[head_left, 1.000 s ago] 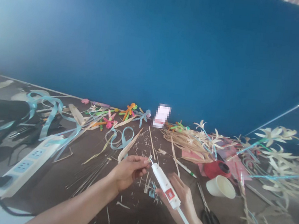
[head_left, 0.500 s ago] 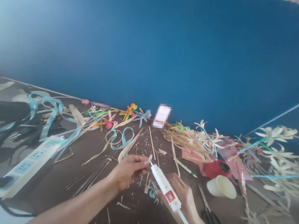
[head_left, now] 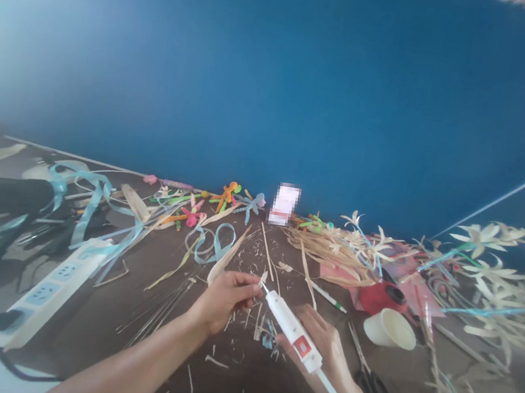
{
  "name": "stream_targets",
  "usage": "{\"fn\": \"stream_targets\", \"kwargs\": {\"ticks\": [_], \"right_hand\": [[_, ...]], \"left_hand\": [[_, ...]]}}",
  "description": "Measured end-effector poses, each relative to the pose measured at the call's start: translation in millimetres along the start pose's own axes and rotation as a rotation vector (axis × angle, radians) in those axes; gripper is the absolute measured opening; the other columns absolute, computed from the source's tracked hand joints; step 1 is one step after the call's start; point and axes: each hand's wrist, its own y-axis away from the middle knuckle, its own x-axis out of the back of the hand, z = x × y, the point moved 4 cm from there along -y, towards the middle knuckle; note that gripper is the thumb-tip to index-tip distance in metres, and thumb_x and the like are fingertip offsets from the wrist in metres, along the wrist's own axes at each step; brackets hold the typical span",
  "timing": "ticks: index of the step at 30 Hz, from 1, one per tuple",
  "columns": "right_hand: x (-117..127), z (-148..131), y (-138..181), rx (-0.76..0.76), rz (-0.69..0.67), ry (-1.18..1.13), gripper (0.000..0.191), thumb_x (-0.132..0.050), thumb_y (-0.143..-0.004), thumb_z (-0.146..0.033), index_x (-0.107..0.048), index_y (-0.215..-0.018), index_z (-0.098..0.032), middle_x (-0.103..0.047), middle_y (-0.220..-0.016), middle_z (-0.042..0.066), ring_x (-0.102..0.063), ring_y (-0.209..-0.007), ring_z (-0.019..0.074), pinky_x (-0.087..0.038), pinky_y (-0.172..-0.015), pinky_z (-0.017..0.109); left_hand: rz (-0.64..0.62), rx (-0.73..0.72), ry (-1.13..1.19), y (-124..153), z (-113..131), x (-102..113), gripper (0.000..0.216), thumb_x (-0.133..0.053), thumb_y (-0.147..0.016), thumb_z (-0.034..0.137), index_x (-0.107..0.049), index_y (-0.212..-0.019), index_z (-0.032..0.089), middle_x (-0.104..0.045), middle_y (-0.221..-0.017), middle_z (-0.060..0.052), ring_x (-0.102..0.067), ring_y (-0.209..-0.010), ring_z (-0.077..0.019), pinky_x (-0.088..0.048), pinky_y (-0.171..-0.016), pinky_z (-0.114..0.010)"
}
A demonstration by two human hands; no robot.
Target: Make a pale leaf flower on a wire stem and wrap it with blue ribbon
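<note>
1. One white glue gun (head_left: 293, 333) is gripped in the right hand (head_left: 320, 346).
2. One small straw piece (head_left: 262, 278) is pinched at the gun's tip by the left hand (head_left: 224, 298).
3. One cup (head_left: 389, 328) and one pair of scissors (head_left: 370, 377) are seen on the desk (head_left: 97, 310), right of the hands.

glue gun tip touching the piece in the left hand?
Cannot tell. In the head view the glue gun tip meets the small piece pinched by the left hand, too small to separate.

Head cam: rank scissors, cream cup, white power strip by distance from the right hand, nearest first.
1. scissors, on the table just right of the right hand, which has a grip on the white glue pen.
2. cream cup, lying on its side, farther right and back.
3. white power strip, far across on the left, beyond the left hand.
</note>
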Motion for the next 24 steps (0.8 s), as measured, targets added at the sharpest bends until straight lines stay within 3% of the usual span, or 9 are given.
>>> {"fn": "stream_targets", "kwargs": {"ticks": [12,24], "right_hand": [[6.5,-2.4,-0.2,0.029,0.054,-0.008,0.016,-0.054,-0.080,-0.033,-0.051,-0.076,-0.018,-0.052,-0.071,0.003,-0.051,-0.060,0.0143,-0.042,-0.055,0.023],[5.5,-1.2,0.5,0.047,0.014,0.013,0.017,-0.054,-0.080,-0.034,-0.051,-0.075,-0.017,-0.052,-0.070,0.003,-0.050,-0.057,0.0135,-0.040,-0.053,0.023]], "left_hand": [[0.019,-0.034,-0.131,1.7,2.4,0.9,0.023,-0.071,-0.062,0.025,-0.066,-0.080,0.011,-0.059,-0.058,-0.001,-0.046,-0.046,-0.0058,-0.031,-0.042,-0.019],[0.008,-0.055,-0.211,1.5,0.7,1.9,0.023,-0.068,-0.064,0.027,-0.067,-0.083,0.013,-0.057,-0.057,0.000,-0.046,-0.047,-0.0073,-0.034,-0.044,-0.020]]}}
